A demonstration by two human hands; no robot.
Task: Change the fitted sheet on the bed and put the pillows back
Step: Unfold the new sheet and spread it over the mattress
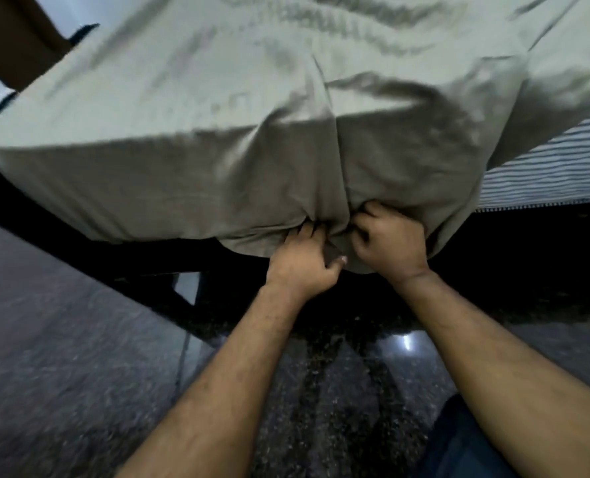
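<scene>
A pale grey-green fitted sheet covers the near corner of the mattress and hangs down its sides in folds. My left hand grips the bunched lower hem at the corner, thumb pinched against the cloth. My right hand is curled into the same bunch of fabric just to the right, its fingertips buried in the folds. To the right the sheet ends and the striped mattress shows bare. No pillows are in view.
A dark bed frame runs under the mattress, with deep shadow beneath it. The floor is dark speckled stone with a light reflection. A brown wooden headboard or furniture piece stands at the top left. My leg in dark trousers is bottom right.
</scene>
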